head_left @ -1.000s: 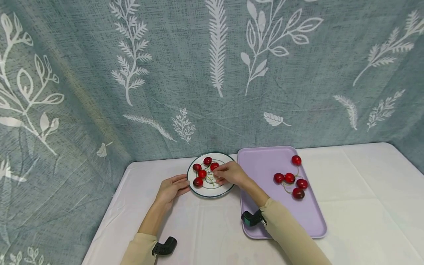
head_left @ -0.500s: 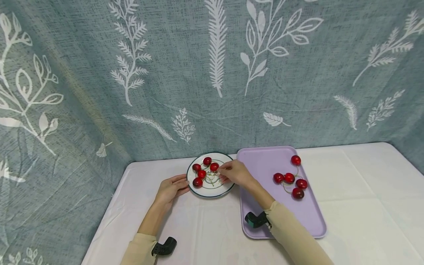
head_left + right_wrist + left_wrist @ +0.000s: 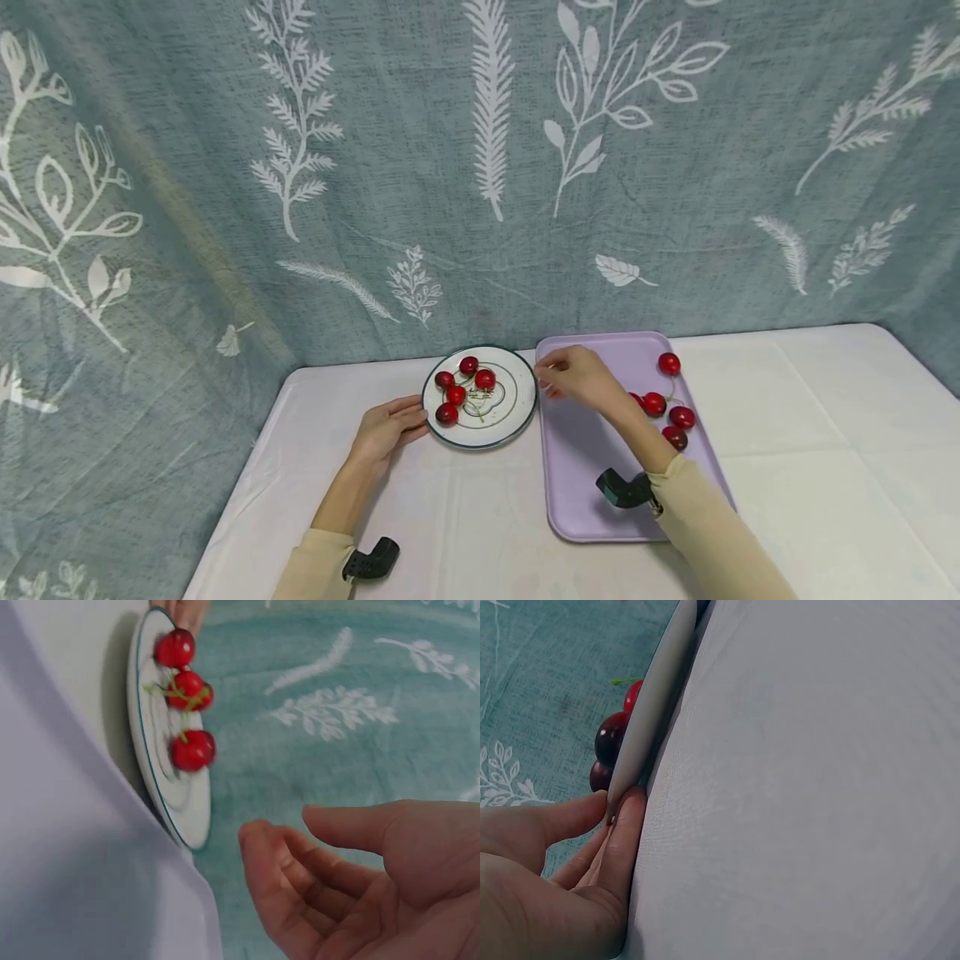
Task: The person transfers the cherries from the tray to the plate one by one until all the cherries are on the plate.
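My left hand [image 3: 386,429] pinches the left rim of a white plate [image 3: 516,400] with a dark green edge. In the left wrist view the thumb [image 3: 577,816] lies at the rim and the fingers reach under the plate. Several red cherries [image 3: 485,380] lie on the plate, mostly on its left half, with thin green stems. My right hand [image 3: 579,377] hovers just right of the plate, over the tray's left side. The right wrist view shows its fingers loosely curved, thumb apart, nothing between them.
A lilac tray [image 3: 585,521] lies right of the plate. Several more cherries [image 3: 681,417] rest on its right side, some partly hidden by my right forearm. A white cloth [image 3: 457,517] covers the table; a teal leaf-patterned curtain [image 3: 450,183] hangs behind.
My right hand has moved right, from over the plate to over the tray's left side, and its fingers have come away from the cherries. My left hand has stayed at the plate's rim.
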Demonstrator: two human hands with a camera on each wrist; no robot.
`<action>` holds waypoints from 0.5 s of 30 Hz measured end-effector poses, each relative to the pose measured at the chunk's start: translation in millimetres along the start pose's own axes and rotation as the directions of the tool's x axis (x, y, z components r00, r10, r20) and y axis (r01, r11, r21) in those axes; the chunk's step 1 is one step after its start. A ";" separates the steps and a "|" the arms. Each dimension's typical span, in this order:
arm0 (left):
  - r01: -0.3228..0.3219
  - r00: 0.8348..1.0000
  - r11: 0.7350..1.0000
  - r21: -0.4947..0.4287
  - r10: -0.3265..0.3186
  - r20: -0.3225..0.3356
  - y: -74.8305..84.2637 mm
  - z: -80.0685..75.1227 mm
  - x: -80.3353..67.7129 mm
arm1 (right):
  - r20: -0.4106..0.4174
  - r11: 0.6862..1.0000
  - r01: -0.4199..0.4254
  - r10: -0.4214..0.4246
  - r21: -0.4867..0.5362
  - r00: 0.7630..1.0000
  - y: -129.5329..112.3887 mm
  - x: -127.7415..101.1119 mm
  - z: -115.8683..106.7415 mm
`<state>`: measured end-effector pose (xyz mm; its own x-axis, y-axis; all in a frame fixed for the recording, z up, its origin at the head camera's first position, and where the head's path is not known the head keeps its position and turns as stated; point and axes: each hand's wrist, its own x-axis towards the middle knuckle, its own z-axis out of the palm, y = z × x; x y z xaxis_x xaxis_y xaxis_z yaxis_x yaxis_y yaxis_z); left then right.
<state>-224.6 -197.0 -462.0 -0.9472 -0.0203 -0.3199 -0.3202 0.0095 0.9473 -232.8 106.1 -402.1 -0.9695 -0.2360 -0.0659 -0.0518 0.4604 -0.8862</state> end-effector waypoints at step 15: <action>-0.014 1.000 1.000 0.006 0.013 0.005 -1.8 0.2 0.6 | -0.081 0.991 -0.127 0.123 -0.051 0.989 45.0 -25.9 -73.2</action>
<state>-224.6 -196.8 -463.9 -0.9515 -0.0154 -0.3072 -0.3074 0.0155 0.9514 -227.6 195.5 -406.6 -0.9848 -0.1073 -0.1368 0.0598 0.5300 -0.8459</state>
